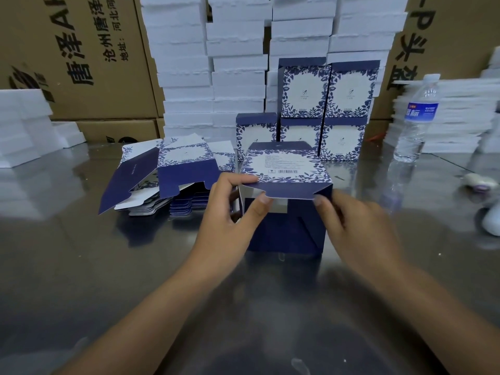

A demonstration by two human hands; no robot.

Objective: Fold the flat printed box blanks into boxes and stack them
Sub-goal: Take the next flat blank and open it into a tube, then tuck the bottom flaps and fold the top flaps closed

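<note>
Pinching one half-folded box (286, 169) at its near flap, the left hand (230, 209) and right hand (359, 226) are each gripping a corner above the steel table (108, 266). Just left of the left hand, flat blanks (186, 163) are lying in a pile, too overlapped to count. Beyond the hands, five finished boxes (342, 139) are standing, four stacked two-high, and one water bottle (418, 117) is standing farther right.

A half-folded box (284, 169), navy with a blue leaf print, is held on the table (135, 266). Its left edge is pinched by the left hand (230, 215), thumb on the printed panel. The front flap's right corner appears to be pinched by the right hand (359, 226), though the contact is blurred. Flat blanks (173, 174) are piled at the left; five finished boxes (324, 104) are stacked behind.
</note>
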